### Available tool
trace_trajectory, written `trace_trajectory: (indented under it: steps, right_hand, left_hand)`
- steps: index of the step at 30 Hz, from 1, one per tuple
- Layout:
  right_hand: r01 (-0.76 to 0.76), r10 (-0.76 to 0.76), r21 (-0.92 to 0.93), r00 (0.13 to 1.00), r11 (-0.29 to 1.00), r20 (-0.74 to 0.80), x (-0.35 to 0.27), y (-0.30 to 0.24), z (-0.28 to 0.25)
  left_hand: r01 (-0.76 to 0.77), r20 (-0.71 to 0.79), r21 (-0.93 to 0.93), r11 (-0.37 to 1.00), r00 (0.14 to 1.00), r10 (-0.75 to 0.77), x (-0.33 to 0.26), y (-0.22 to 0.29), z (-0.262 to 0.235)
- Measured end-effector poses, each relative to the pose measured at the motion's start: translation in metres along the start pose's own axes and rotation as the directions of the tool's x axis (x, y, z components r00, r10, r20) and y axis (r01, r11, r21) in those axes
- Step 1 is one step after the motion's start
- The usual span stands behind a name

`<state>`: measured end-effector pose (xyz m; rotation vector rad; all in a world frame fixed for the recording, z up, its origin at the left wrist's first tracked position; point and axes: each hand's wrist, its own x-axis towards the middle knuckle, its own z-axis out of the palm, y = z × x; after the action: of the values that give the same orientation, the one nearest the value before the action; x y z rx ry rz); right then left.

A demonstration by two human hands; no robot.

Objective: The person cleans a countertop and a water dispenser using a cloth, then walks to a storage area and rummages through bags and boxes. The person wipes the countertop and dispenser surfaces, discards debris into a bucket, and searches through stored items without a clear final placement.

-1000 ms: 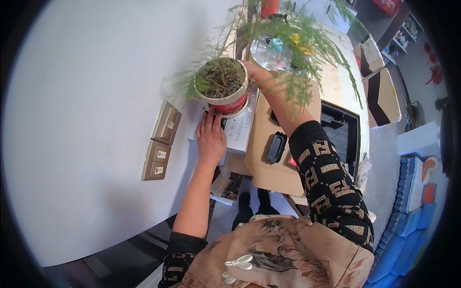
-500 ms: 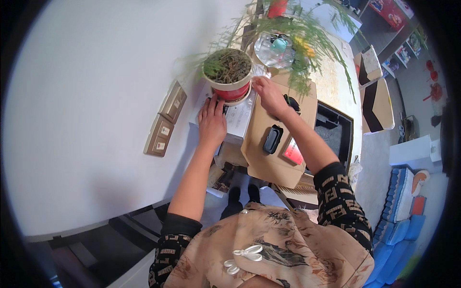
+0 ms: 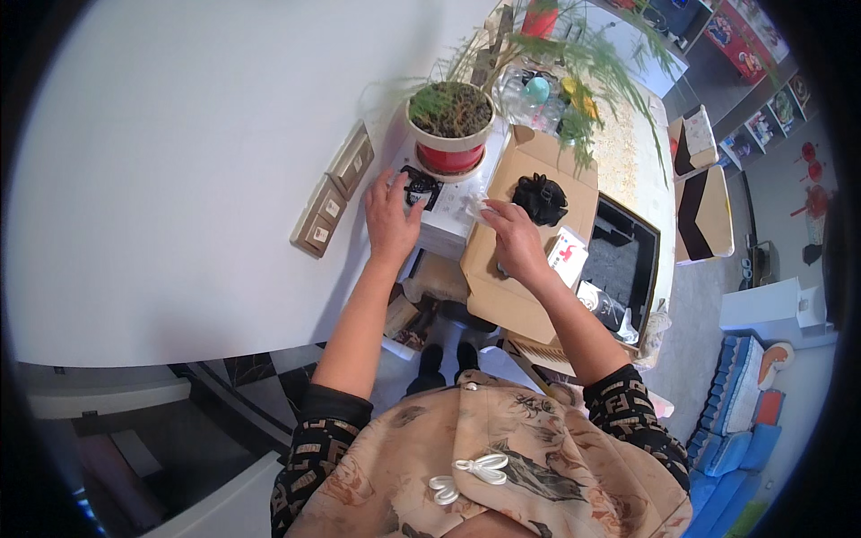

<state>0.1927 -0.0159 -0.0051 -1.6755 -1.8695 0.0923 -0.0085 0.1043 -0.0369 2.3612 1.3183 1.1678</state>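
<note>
The fingers (image 3: 399,184) of the left hand (image 3: 391,220) are spread open and laid flat on the white box (image 3: 439,229), their tips touching a black printed mark (image 3: 420,186) on its top; nothing is gripped. The fingers (image 3: 491,211) of the right hand (image 3: 516,240) are pinched shut on a small white object (image 3: 482,204), too small to be identified, held over the edge where the white box meets the cardboard carton (image 3: 516,296).

A broad white wall (image 3: 179,161) is seen on the left, with a row of beige wall switches (image 3: 334,190) set into it just beside the left hand. The cardboard carton is placed to the right of the white box, under the right hand. A black tray (image 3: 641,242) is found beyond the carton's right side. A feathery green plant in a white and red pot (image 3: 450,143) is stood on the far end of the white box, near both hands. A black crumpled object (image 3: 540,197) is laid on the carton, just beyond the right hand, and a small white and red card (image 3: 567,254) is laid beside the right wrist.
</note>
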Motion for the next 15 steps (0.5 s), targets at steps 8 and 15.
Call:
trace_trajectory:
  steps: [8, 15]
  right_hand:
    - [0.102, -0.105, -0.072, 0.994, 0.992, -0.034, 0.002, -0.004, 0.005]
    - [0.094, -0.092, -0.107, 0.996, 0.990, 0.019, 0.001, -0.003, 0.013]
  left_hand:
    - [-0.052, 0.237, 0.063, 0.997, 0.971, 0.035, 0.020, 0.001, 0.004]
    - [-0.121, 0.280, 0.167, 0.979, 0.957, 0.071, 0.041, -0.003, 0.008]
